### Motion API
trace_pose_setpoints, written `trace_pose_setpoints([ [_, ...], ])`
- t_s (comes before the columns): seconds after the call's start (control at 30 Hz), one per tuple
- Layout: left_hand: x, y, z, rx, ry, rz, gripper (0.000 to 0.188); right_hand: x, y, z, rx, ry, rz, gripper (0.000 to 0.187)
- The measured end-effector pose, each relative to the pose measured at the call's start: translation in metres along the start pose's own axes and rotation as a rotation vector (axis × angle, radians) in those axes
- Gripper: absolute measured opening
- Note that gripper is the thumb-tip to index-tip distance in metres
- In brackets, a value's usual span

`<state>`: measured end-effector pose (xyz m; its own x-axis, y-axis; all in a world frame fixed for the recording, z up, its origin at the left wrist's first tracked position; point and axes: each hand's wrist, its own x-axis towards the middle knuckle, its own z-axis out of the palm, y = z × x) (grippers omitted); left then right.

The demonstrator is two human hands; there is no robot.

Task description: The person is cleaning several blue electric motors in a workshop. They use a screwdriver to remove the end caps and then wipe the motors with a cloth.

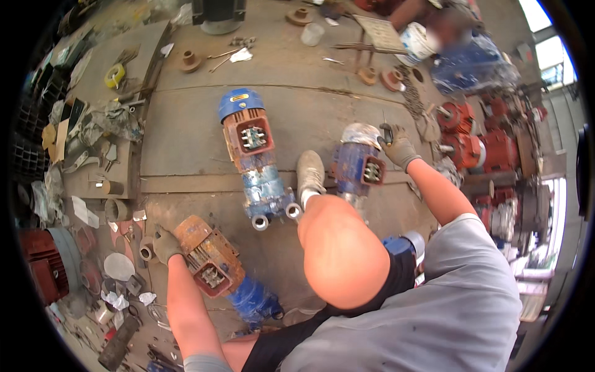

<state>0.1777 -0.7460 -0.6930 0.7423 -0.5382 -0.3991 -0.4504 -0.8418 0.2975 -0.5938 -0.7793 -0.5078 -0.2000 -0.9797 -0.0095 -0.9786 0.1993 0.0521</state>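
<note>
My gloved left hand point(165, 245) is beside the upper end of a rusty electric motor point(199, 243) with a blue lower body; its fingers are too unclear to read. A hollow metal ring point(147, 250) lies just left of that hand. In my gloved right hand point(401, 147) is a screwdriver point(388, 131), its thin shaft pointing away from me. That hand is beside the pale, wrapped-looking top of a blue motor point(355, 162), whose terminal box is uncovered. Between them lies a third motor point(246, 128), with a blue cap, open terminal box and blue gear end.
My shoe point(310, 172) stands between two motors. Red motors point(462, 144) line the right side. Scrap and tools crowd the left, near a metal plate point(102, 87) with a yellow tape roll point(114, 75). A person point(455, 31) is at the far right, by a white bucket point(416, 42).
</note>
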Motion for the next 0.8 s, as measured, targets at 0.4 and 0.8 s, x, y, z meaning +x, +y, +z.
trace_pose_setpoints([
  [0.4, -0.021, 0.047, -0.021, 0.577, 0.169, -0.045, 0.073, 0.13, 0.048, 0.171, 0.597, -0.162, 0.178, 0.043],
  [0.8, -0.042, 0.432, 0.124, -0.244, -0.303, 0.596, 0.076, 0.138, 0.026, 0.13, 0.508, -0.259, 0.161, 0.042],
])
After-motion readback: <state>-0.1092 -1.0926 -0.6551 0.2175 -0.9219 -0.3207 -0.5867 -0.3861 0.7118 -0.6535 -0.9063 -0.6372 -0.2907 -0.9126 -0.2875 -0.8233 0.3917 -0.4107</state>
